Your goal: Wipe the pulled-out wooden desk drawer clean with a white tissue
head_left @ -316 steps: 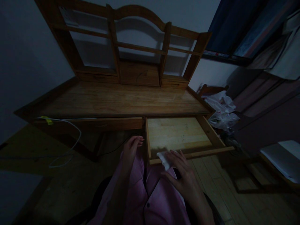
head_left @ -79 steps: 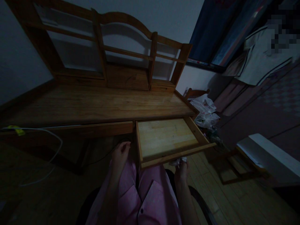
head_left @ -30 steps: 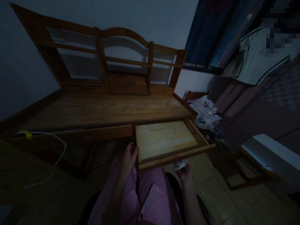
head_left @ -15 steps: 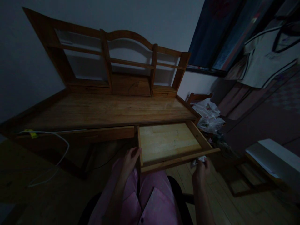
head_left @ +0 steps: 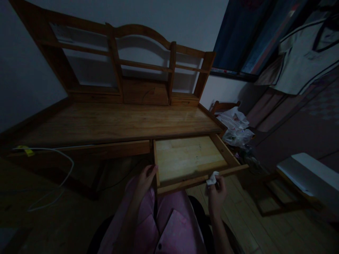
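A wooden drawer stands pulled out from the desk, its pale bottom bare except for small marks. At the drawer's front left side is my left hand, its thumb and fingertips closed on the side wall. My right hand pinches a crumpled white tissue and presses it against the top edge of the drawer's front board. The underside of the drawer and some of the left fingers are hidden.
The wooden desk carries a shelf hutch at the back. A white cable with a yellow tag hangs at the left. Plastic bags lie right of the desk, near a low wooden stool. A white top hangs above.
My right hand has slid left along the drawer's front board with the tissue. My left hand stays at the drawer's left side. The view has shifted slightly.
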Motion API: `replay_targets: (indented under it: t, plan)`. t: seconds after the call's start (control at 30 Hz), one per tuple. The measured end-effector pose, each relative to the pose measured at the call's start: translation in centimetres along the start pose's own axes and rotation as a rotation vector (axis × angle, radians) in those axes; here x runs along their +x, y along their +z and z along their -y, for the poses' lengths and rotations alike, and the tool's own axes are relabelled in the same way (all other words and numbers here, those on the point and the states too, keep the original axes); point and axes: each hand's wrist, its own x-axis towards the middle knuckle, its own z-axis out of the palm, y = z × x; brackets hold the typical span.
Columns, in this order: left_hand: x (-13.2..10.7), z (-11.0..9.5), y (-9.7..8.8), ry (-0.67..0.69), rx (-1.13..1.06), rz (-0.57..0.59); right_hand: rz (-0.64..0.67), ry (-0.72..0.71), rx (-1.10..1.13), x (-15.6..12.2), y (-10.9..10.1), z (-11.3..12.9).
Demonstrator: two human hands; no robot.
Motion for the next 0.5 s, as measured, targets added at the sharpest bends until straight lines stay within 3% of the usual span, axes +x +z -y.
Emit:
replay_targets:
  t: [0.23,0.5]
  plan:
    - [-0.4,-1.2,-0.5,0.002,0.026,0.038,0.121,-0.13,-0.072,-3.9,2.1,0.2]
    - [-0.7,-1.9,-0.5,-0.036,0.02,0.049,0.104,-0.194,-0.166,-4.5,2.4,-0.6]
